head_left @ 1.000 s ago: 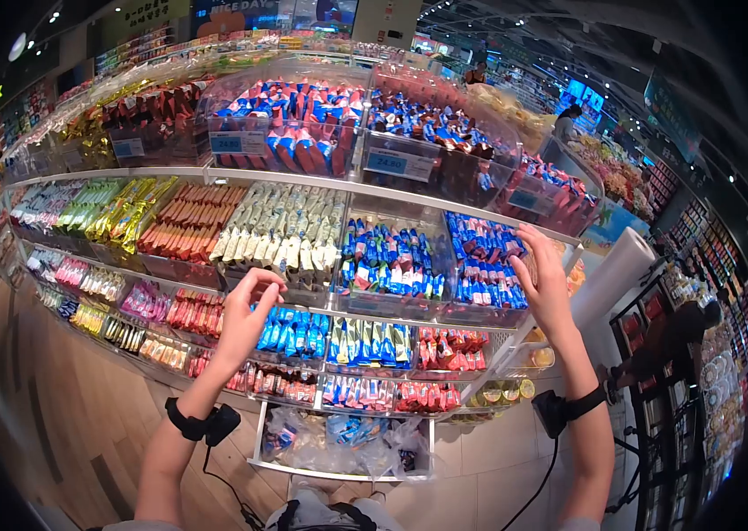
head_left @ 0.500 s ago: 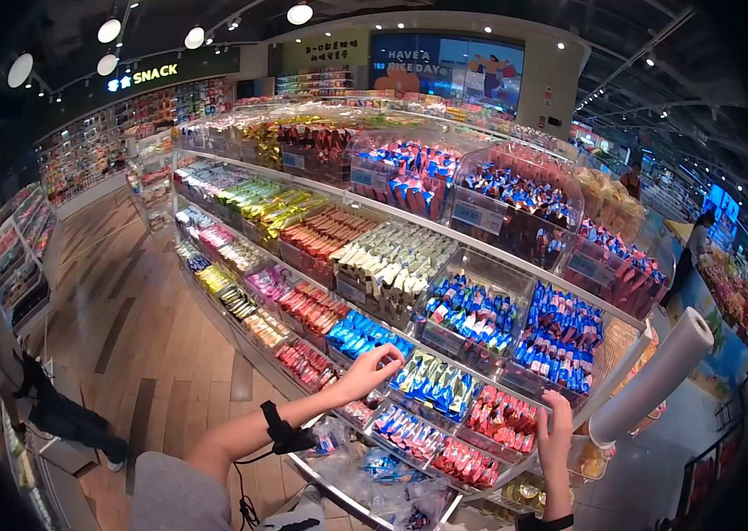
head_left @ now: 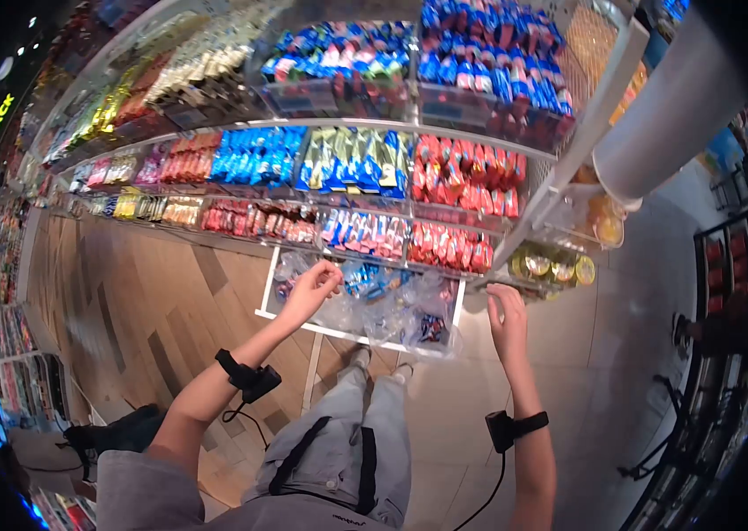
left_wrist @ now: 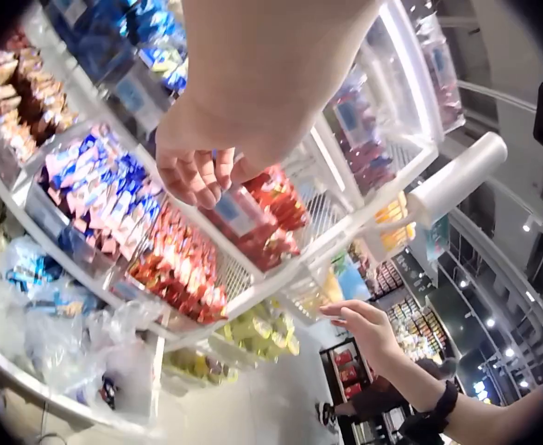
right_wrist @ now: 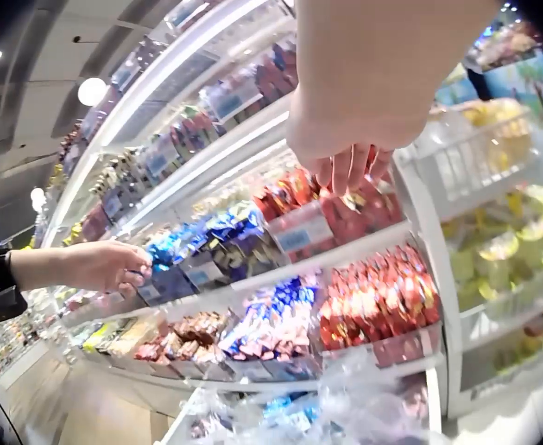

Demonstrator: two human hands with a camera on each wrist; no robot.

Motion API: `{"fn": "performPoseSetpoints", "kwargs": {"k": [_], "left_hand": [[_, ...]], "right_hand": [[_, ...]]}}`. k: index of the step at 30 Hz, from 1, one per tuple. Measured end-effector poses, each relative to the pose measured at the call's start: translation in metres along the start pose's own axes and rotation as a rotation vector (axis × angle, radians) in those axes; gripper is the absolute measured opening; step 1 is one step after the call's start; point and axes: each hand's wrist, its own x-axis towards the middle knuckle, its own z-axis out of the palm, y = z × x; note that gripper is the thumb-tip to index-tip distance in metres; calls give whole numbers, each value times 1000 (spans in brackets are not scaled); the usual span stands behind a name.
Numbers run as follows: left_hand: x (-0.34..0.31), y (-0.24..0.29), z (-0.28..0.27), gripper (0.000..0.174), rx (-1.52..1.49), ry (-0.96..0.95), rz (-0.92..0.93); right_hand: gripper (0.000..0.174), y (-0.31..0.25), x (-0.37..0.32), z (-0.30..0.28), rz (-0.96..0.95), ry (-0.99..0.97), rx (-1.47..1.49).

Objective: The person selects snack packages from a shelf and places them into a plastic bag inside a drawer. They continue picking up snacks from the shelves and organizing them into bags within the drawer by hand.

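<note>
My left hand [head_left: 312, 290] hangs in the air with loosely bent fingers and nothing in them. In the head view it overlaps the pulled-out white drawer [head_left: 352, 336], in which clear plastic bags [head_left: 400, 310] and some blue packets [head_left: 370, 279] lie. My right hand [head_left: 508, 323], also holding nothing, is held up to the right of that drawer, its fingers relaxed. Above the drawer, shelf bins hold red packets [head_left: 449, 245], pink-and-blue packets [head_left: 363, 234] and blue-and-gold packets [head_left: 352, 164]. The right wrist view shows my left hand [right_wrist: 105, 267] apart from the bins.
A big white roll [head_left: 670, 115] sticks out by the shelf's right post [head_left: 582, 133]. Low on the right side are baskets with yellow-lidded cups [head_left: 551, 268]. A dark rack [head_left: 715, 292] stands farther right, with a person's foot [head_left: 682, 329] beside it. Wooden floor [head_left: 135, 292] spreads out on the left.
The head view swung up and left, then turned down toward the drawer and my legs. My left hand went from in front of the middle shelves to over the drawer; both hands stay free of objects.
</note>
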Motion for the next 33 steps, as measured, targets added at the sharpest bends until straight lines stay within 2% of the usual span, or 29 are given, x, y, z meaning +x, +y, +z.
{"fn": "performPoseSetpoints", "kwargs": {"k": [4, 8, 11, 14, 17, 18, 20, 23, 26, 27, 28, 29, 32, 33], "left_hand": [[30, -101, 52, 11, 35, -147, -108], [60, -200, 105, 13, 85, -250, -301], [77, -272, 153, 14, -12, -381, -300], [85, -316, 211, 15, 183, -582, -151], [114, -355, 265, 18, 780, -722, 105], [125, -371, 279, 18, 871, -710, 92], [146, -396, 302, 21, 1059, -680, 71], [179, -408, 321, 22, 1311, -818, 140], [200, -470, 334, 21, 1502, -886, 508], [204, -474, 337, 21, 1454, -919, 518], [205, -494, 340, 23, 1132, -849, 292], [204, -537, 343, 26, 808, -766, 75], [207, -532, 349, 26, 1069, -791, 72], [209, -530, 349, 26, 1104, -795, 63]], "right_hand": [[11, 68, -76, 39, 239, -22, 2], [11, 123, -137, 90, 493, -1, 63], [16, 148, -167, 132, 661, 28, 69], [25, 173, -193, 181, 780, 111, -62], [35, 196, -207, 214, 1023, -16, -230], [35, 205, -213, 225, 1047, -28, -224], [34, 221, -222, 241, 1093, -47, -205], [28, 235, -217, 241, 1128, -185, -72], [24, 242, -220, 250, 1099, 22, 125], [23, 242, -218, 249, 1122, 31, 179], [22, 240, -214, 245, 1145, 35, 234], [21, 240, -210, 242, 1168, 38, 289], [20, 243, -205, 237, 1144, -4, 338], [18, 247, -208, 241, 1130, 36, 381]]}}
